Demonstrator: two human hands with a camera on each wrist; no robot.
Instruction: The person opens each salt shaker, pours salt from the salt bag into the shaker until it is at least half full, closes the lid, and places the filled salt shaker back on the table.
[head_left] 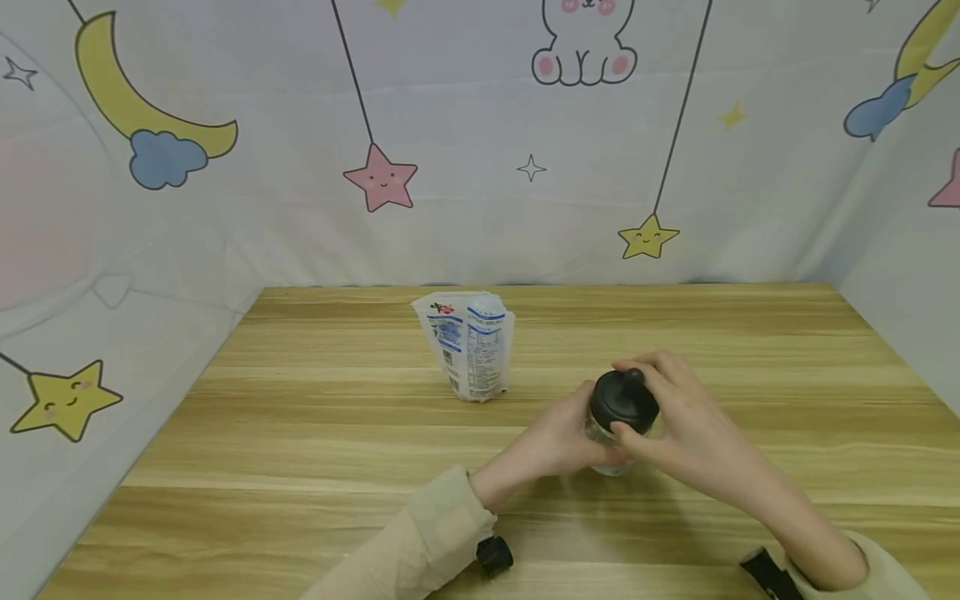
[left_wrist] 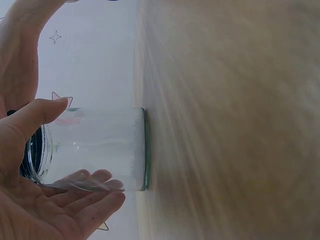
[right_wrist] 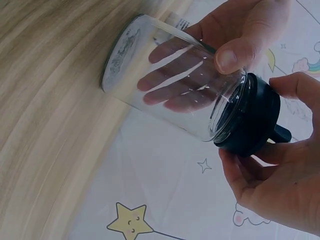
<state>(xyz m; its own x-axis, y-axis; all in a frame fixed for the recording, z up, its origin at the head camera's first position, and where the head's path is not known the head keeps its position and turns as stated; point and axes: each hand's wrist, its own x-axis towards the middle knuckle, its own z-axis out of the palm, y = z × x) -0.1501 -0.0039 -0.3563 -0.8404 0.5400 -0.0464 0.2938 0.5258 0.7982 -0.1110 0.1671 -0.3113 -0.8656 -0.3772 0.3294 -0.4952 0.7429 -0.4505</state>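
A clear glass jar (right_wrist: 180,85) stands upright on the wooden table, right of the middle in the head view. On its mouth sits a black lid (head_left: 624,402) with a small knob on top. My left hand (head_left: 558,437) holds the jar from the left, thumb on one side and fingers spread along the other, as the right wrist view shows through the glass. From the right, my right hand (head_left: 690,425) grips the lid round its edge, thumb near me and fingers at the far side. A whitish patch shows at the jar's base.
A white plastic pouch (head_left: 480,350) with blue print stands on the table (head_left: 315,450), left of the jar and farther back. A pale curtain (head_left: 480,225) with stars and moons hangs behind the table and along its sides.
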